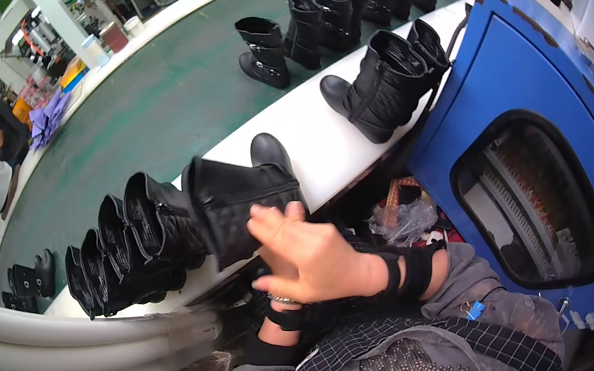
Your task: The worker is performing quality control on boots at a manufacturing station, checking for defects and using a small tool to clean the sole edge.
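Observation:
A black quilted ankle boot (235,188) with a side zip is tilted at the near edge of the white ledge, its toe pointing away from me. My right hand (316,253) crosses in front of it, fingers stretched out and thumb apart, fingertips at the boot's shaft. Behind it is my left hand (279,265), mostly covered; its fingers and any grip are hidden. Several black boots (153,217) stand close together just left of this boot. A further pair of black boots (389,79) stands on the ledge to the right.
Beyond the white ledge (309,116) runs a green conveyor belt (166,105) carrying a row of buckled black boots (336,18). A blue machine (521,116) with a dark window blocks the right side. White pipes (98,356) lie at left. Co-workers sit across the belt and far right.

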A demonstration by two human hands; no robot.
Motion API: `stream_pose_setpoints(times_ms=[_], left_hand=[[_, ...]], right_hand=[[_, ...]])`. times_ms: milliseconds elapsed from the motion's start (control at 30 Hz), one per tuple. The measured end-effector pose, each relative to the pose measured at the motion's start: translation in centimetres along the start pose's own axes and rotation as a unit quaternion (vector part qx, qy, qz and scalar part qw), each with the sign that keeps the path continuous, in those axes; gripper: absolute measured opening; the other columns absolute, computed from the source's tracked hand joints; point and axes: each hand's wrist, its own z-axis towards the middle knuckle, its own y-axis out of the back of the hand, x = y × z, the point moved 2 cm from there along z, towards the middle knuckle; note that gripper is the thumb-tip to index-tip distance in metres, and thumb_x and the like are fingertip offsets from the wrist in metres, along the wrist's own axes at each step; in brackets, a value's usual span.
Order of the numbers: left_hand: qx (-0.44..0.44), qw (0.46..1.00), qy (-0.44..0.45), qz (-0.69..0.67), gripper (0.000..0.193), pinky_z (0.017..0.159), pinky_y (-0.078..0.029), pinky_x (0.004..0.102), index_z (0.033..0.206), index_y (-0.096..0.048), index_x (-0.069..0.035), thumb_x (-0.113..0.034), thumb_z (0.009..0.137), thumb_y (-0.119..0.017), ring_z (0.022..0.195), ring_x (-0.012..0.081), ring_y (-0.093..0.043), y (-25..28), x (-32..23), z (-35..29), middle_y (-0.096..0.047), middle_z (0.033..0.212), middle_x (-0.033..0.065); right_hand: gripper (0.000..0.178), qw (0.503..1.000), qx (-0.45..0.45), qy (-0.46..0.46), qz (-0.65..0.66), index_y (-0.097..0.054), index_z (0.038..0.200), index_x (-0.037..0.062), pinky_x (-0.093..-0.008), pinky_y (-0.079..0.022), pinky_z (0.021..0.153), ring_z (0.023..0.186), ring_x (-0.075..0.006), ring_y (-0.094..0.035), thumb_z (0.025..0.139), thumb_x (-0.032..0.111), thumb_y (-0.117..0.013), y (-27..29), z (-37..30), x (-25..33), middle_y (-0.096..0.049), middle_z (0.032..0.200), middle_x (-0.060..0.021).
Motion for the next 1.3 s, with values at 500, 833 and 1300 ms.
stream_pose_setpoints(times_ms=[500, 833, 1300], left_hand=[[-0.019, 0.901, 0.196, -0.386, 0.046, 0.096, -0.047, 0.0390, 0.126, -0.049, -0.004, -0.013, 0.083, -0.062, 0.109, 0.0225, -0.058, -1.1, -4.1, 0.5, -0.057, 0.120, 0.0086], [0.001, 0.886, 0.202, -0.416, 0.049, 0.099, -0.045, 0.0420, 0.126, -0.050, -0.001, -0.023, 0.083, -0.062, 0.111, 0.0250, -0.057, -1.9, -5.6, 0.9, -0.058, 0.122, 0.0108], [0.002, 0.880, 0.197, -0.431, 0.047, 0.097, -0.046, 0.0403, 0.124, -0.051, -0.002, -0.023, 0.084, -0.063, 0.111, 0.0243, -0.058, -2.4, -7.4, 1.0, -0.058, 0.121, 0.0106]], right_hand=[[0.026, 0.924, -0.277, -0.225, 0.138, -0.058, 0.108, -0.0033, -0.0290, -0.050, 0.085, 0.099, -0.0196, -0.062, 0.082, -0.004, -0.056, 3.4, -8.4, -9.9, -0.063, 0.115, -0.0142], [0.044, 0.894, -0.386, -0.213, 0.077, -0.046, 0.122, -0.0030, -0.0354, -0.047, 0.091, 0.107, -0.0258, -0.057, 0.080, -0.001, -0.059, 10.3, -6.8, -14.9, -0.054, 0.123, -0.0172], [0.060, 0.918, -0.262, -0.291, -0.064, -0.049, 0.117, -0.0026, -0.0421, -0.049, 0.085, 0.094, -0.0394, -0.062, 0.069, 0.026, -0.073, 11.9, -2.1, -17.2, -0.063, 0.103, -0.0223]])
